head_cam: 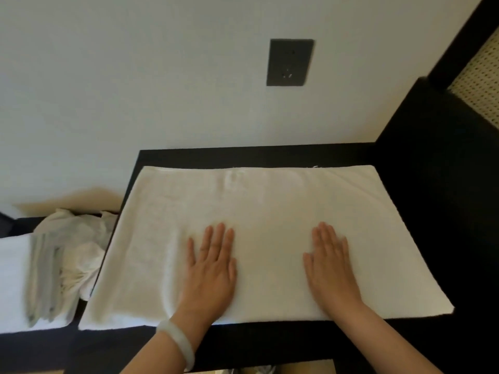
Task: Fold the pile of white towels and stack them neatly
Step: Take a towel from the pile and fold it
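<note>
In the head view, a white towel (270,211) is seen spread flat on a black table (421,217), its far edge lying near the wall (135,90). The left hand (213,268) is laid palm-down on the towel's near half, fingers straight and close together, nothing being gripped. The right hand (330,263) is pressed flat on the same towel (also with straight fingers), well apart from the left. A pale bracelet (178,338) is worn on the left wrist. Beside the table's left edge, a crumpled pile of towels (83,244) is seen, with a folded stack (46,276) just left of it. A dark socket plate (290,62) is mounted on the wall.
</note>
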